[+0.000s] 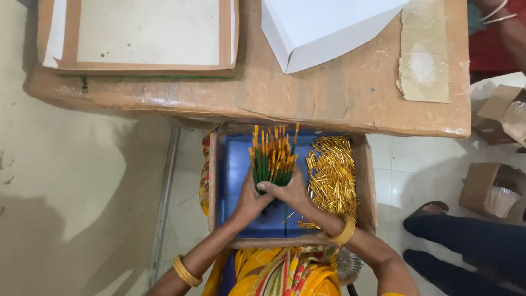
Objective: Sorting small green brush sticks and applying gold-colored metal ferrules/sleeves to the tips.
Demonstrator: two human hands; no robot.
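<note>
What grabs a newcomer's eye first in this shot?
The bundle of green sticks with orange-yellow tips, fanned upward at centre, clasped between the left hand and right hand. Just right of it, a heap of shiny gold tubes lies in the same blue-lined tray. Behind, the worn cardboard-covered table carries a white box.

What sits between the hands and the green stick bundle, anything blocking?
Nothing visible. The left hand and right hand already wrap the base of the green stick bundle, held over the blue-lined tray.
</note>
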